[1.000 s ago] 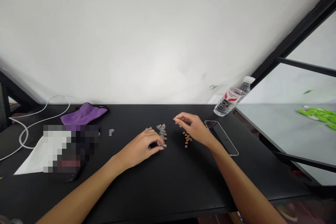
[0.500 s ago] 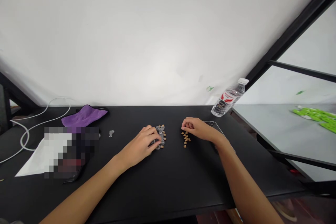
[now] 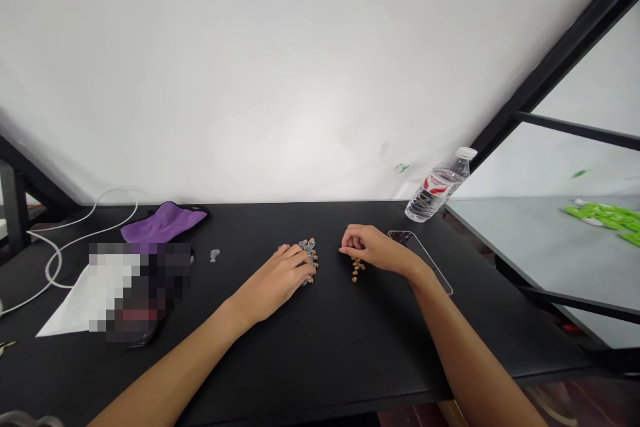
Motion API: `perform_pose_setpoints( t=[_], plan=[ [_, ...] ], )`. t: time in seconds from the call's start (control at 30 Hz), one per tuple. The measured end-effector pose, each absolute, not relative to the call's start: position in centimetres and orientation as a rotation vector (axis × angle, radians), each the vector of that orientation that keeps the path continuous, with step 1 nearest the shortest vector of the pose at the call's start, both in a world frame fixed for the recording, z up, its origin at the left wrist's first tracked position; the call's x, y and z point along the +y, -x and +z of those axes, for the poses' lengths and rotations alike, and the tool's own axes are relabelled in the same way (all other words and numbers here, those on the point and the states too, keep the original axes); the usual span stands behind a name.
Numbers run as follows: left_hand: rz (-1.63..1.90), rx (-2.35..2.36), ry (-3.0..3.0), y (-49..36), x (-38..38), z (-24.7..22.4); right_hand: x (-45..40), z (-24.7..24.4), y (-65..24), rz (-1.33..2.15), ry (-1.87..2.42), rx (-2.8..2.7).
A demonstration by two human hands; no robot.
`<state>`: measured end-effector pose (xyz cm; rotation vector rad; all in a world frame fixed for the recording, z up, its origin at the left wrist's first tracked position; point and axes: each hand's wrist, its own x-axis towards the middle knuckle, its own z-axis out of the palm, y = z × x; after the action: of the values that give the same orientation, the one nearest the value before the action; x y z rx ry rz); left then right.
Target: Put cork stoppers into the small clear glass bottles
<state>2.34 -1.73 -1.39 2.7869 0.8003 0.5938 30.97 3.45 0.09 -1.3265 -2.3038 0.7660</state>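
The left grip (image 3: 280,278) and right grip (image 3: 373,247) are bare and slim-fingered, on bare forearms (image 3: 197,350) tapering toward the wrists (image 3: 237,312).

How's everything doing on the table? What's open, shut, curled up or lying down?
Little bottles: bunched together, corks showing
Left hand: curled over little bottles
Loose corks: scattered
Right hand: fingers curled, near loose corks
Lone little bottle: lying down, no cork visible
Water bottle: capped
Phone: flat, partly covered
Purple cloth: crumpled
White cord: looped

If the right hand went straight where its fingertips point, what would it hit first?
From the right hand, probably the small corked bottles partly under the left hand; height is unclear.
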Motion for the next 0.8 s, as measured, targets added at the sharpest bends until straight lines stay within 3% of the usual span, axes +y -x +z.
perform_pose_setpoints(
  t=[0.8],
  plan=[
    [0.662, 0.790, -2.701, -2.4, -2.7, -1.0, 1.7, -0.2, -26.4, 0.748, 1.148, -2.020]
  ],
)
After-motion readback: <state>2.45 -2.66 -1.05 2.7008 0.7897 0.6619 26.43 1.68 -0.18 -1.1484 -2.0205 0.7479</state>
